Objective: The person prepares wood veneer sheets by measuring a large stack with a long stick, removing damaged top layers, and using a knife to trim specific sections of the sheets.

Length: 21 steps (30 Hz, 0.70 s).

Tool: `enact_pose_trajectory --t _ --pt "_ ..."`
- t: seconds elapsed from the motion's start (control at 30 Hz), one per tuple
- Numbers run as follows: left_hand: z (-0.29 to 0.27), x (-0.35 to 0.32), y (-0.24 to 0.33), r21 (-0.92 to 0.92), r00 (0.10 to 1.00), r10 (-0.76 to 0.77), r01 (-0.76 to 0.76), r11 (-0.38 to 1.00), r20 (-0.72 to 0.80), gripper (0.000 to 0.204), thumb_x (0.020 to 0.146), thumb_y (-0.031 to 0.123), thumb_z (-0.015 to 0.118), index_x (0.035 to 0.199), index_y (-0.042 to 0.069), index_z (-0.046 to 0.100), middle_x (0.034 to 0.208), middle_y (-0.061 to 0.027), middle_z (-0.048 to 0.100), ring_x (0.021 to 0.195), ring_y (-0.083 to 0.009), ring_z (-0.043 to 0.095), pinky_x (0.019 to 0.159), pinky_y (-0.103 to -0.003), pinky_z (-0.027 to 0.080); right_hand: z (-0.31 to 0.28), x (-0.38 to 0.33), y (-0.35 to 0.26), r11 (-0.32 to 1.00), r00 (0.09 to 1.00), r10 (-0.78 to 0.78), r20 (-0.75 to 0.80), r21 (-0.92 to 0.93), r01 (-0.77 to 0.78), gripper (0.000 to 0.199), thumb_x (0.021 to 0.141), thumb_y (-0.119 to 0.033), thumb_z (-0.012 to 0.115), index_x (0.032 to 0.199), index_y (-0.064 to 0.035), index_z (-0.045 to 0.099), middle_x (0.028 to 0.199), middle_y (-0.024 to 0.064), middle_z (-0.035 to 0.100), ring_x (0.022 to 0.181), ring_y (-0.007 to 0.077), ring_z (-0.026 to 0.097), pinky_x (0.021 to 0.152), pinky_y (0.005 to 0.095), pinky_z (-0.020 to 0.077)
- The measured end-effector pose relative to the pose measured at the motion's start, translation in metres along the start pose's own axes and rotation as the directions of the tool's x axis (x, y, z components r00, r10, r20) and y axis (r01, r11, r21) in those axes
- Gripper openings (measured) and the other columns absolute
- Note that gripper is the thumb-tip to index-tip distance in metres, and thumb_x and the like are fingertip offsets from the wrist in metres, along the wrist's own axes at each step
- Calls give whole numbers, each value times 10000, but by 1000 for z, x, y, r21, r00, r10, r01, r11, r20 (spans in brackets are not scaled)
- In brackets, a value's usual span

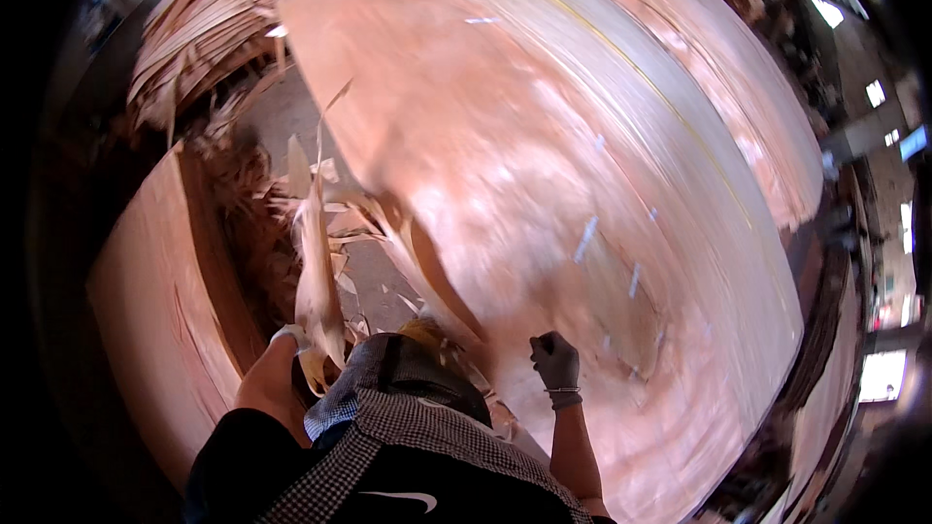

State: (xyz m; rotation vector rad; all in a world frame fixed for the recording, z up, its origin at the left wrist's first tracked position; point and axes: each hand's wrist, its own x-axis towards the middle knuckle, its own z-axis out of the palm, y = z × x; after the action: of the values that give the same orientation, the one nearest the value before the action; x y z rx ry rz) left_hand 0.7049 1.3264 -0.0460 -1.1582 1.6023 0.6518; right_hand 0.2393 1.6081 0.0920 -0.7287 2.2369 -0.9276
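Observation:
A wide stack of thin pinkish wood veneer sheets [437, 87] fills the middle and right. Over its near part hovers my right hand [556, 361] in a dark grey glove, fingers curled closed; whatever may be inside them is hidden. At my left side my left hand [290, 335], in a pale glove, is closed around a long torn veneer strip [316, 281]; most of its fingers are out of sight. Another curled veneer strip [424, 277] hangs off the stack's left edge, close to my body. A pale, torn-looking patch [621, 306] marks the stack's surface.
A lower veneer stack [155, 301] stands at my left. Between the stacks, veneer scraps [248, 194] litter the grey floor [282, 116]. More bundled veneer [209, 34] lies at the far left, and another stack [723, 78] is beyond on the right. A yellow line [621, 63] crosses the big stack.

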Motion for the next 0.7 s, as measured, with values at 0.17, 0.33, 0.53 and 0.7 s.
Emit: enact_pose_trajectory --t 0.17,0.33,0.53,0.7 --pt "30 -29 -18 -493 857 -271 22 870 -439 429 780 245 508 1200 160 537 1337 -187 398 1191 -304 443 951 -377 402 47 38 -39 998 996 -64 67 35 61 155 847 -178 578 813 -27 582 604 60 614 492 110 579 452 266 470" --pt "28 16 -78 -611 743 -281 -211 763 -607 435 753 261 580 1159 113 529 1187 -138 501 1082 -320 499 876 -404 444 135 48 -69 872 901 -306 308 -289 395 202 854 -237 521 818 -55 600 685 120 643 537 213 619 513 345 489" --pt "7 53 -189 -675 817 -250 -212 707 -519 507 779 295 549 1247 115 475 1317 -157 426 1185 -314 437 967 -383 385 279 61 -177 663 716 -450 533 -337 668 174 828 -205 508 853 -50 583 754 181 606 670 359 588 589 424 472" --pt "-14 84 -312 -725 922 -235 -68 685 -308 435 796 314 509 1136 45 544 1119 -205 572 1062 -349 534 914 -397 427 382 97 -327 696 653 -433 621 -230 680 203 846 -253 488 879 -72 572 804 199 605 739 383 592 650 493 457"
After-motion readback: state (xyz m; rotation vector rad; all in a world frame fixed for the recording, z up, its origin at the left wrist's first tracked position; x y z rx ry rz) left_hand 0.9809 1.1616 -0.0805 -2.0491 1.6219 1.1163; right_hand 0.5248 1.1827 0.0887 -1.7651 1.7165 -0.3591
